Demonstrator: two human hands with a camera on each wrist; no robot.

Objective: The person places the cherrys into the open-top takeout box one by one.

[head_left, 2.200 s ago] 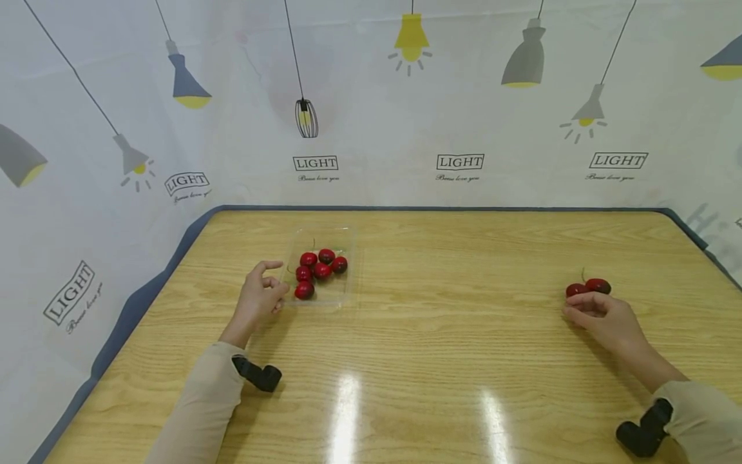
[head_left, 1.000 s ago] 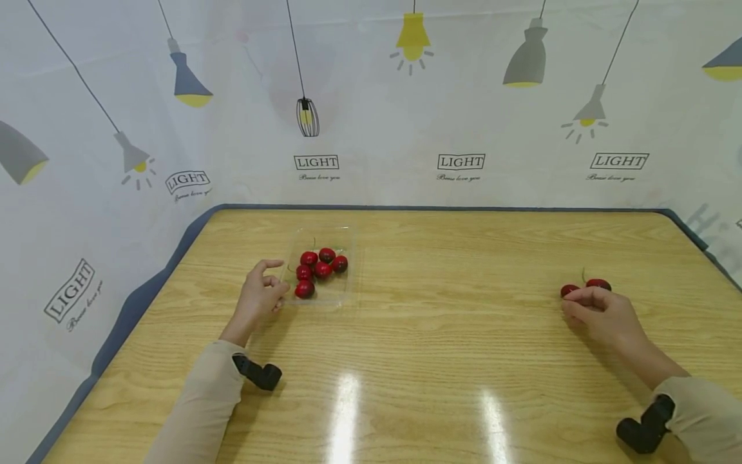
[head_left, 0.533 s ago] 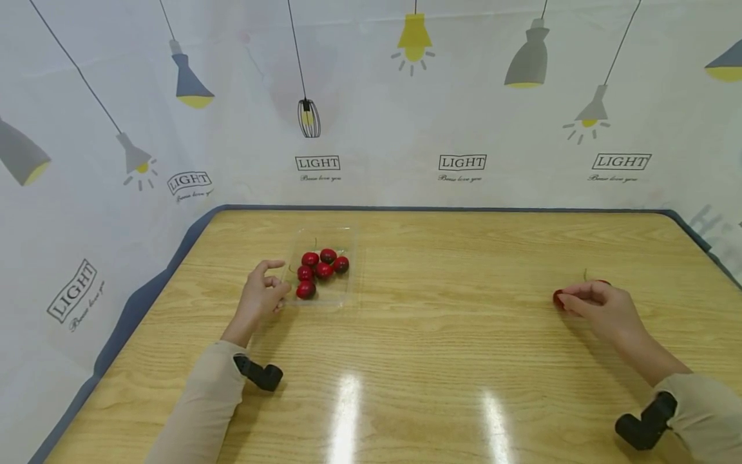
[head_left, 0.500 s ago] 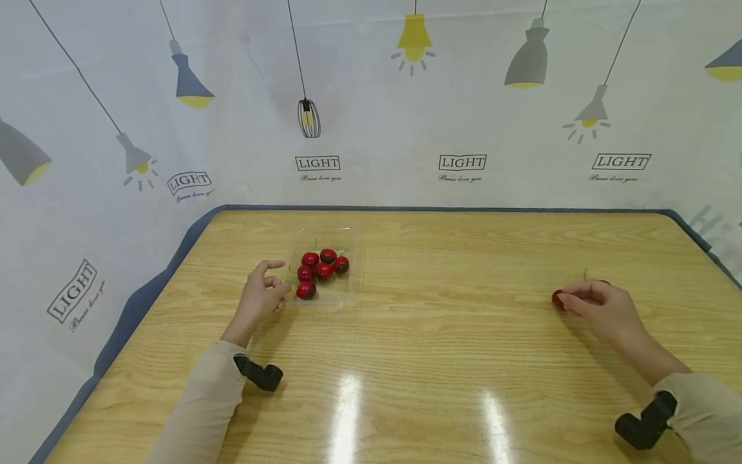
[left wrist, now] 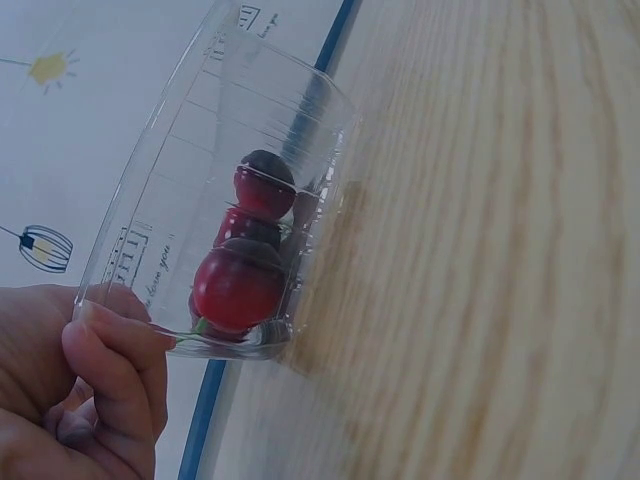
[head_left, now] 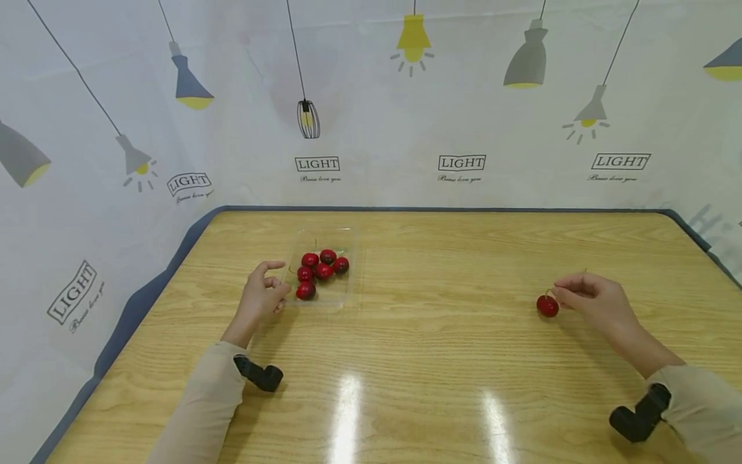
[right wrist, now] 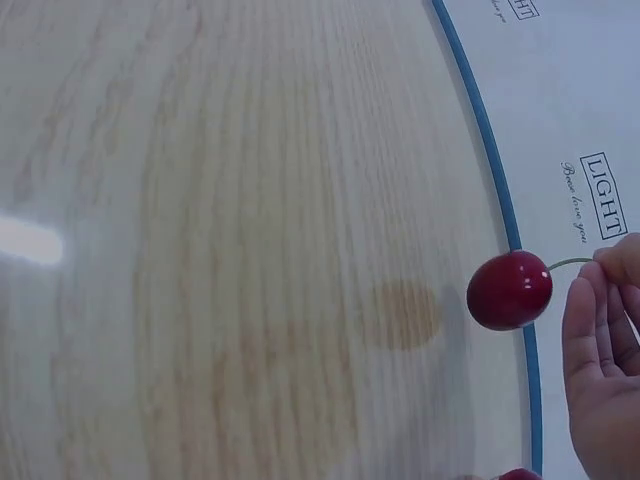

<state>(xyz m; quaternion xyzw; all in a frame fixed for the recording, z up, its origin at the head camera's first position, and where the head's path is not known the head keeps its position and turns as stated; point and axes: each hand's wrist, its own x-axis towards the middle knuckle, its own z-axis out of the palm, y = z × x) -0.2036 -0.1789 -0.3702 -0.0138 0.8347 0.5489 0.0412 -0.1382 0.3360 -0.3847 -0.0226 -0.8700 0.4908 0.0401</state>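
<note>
My left hand (head_left: 261,298) pinches the near-left rim of a clear plastic container (left wrist: 180,150) between thumb and fingers. Inside it lie several dark red cherries (head_left: 324,271), some with green stems. To the right, my right hand (head_left: 603,303) holds a single cherry (head_left: 547,306) by its thin stem (right wrist: 570,262). That cherry hangs just above the table, apart from the fingers in the right wrist view. Another cherry (right wrist: 518,474) shows at that view's bottom edge; in the head view the right hand hides all but the tip of its stem.
Both hands work over a wood-grain table (head_left: 429,335) with a dark blue edge. Behind it hangs a white cloth (head_left: 371,116) printed with lamps. Black wrist cameras sit on the left sleeve (head_left: 203,393) and the right sleeve (head_left: 695,399).
My right hand has taken one of the two cherries at the right by its stem, drawing it leftward and nearer, off the table. The left hand and the container have stayed put.
</note>
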